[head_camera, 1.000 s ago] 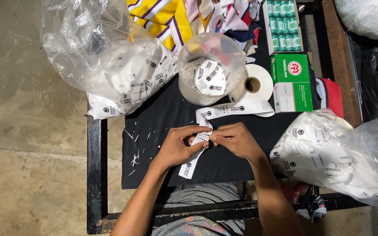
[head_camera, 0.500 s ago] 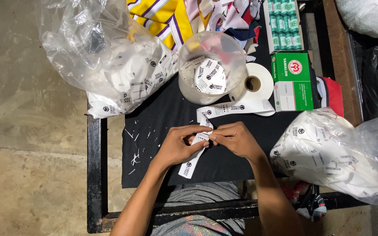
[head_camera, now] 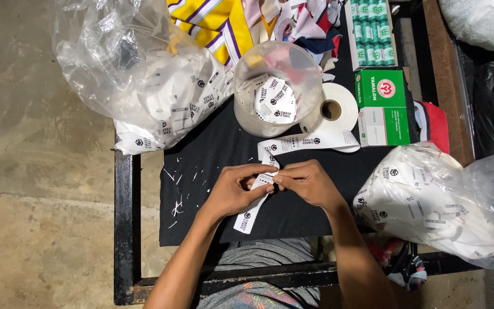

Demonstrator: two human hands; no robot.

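Fingertips of our left hand (head_camera: pixel 232 191) and right hand (head_camera: pixel 309 182) are pinched shut together on the white printed label ribbon (head_camera: pixel 270 177) over the black cloth-covered table (head_camera: pixel 212 149), apparently folding one label, so next we need a firm crease.

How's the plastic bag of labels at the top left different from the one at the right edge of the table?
The top-left bag sits beyond the hands, gaping and loosely filled, its white labels spread out low inside. The right-hand bag lies nearer the person, past the right hand, with its labels packed into one dense bulging heap. The top-left bag rests against yellow striped fabric; the right-hand one lies beside a green box. Both are clear plastic holding white printed labels.
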